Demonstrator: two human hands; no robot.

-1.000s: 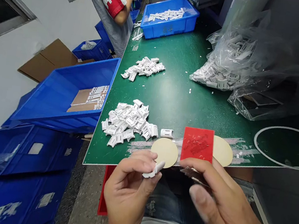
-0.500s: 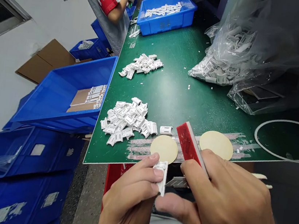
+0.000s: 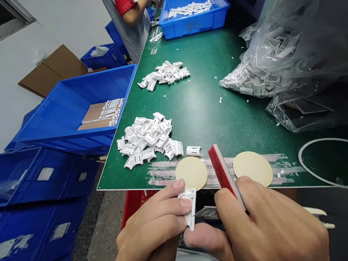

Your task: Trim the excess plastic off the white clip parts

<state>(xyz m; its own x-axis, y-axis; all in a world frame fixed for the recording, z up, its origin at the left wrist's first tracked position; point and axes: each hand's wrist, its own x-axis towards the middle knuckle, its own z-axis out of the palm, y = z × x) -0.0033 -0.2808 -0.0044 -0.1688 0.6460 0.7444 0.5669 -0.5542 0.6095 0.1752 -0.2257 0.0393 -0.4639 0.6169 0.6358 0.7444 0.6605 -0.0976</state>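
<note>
My left hand (image 3: 150,234) is closed, pinching a small white plastic part (image 3: 190,206) upright between thumb and fingers, just below the green table's near edge. My right hand (image 3: 262,236) is closed round a red-handled blade tool (image 3: 223,175); its metal blade (image 3: 207,213) meets the white part's right side. A pile of white plastic parts (image 3: 149,139) lies on the green table (image 3: 203,104) just beyond my left hand, with one loose part (image 3: 194,150) beside it. Two round beige discs (image 3: 191,172) (image 3: 253,167) lie at the table edge either side of the tool.
A second small pile of white parts (image 3: 165,73) lies farther back. Clear bags of parts (image 3: 266,61) sit at the right, a white cable (image 3: 333,160) near the right edge. Blue bins (image 3: 77,105) stand left; another blue bin (image 3: 192,13) at the far end, beside a person's arm (image 3: 142,2).
A second ago the red tool was held flat facing me and the white part was loose in my left fingers; since then the tool has turned edge-on and its blade has come against the part.
</note>
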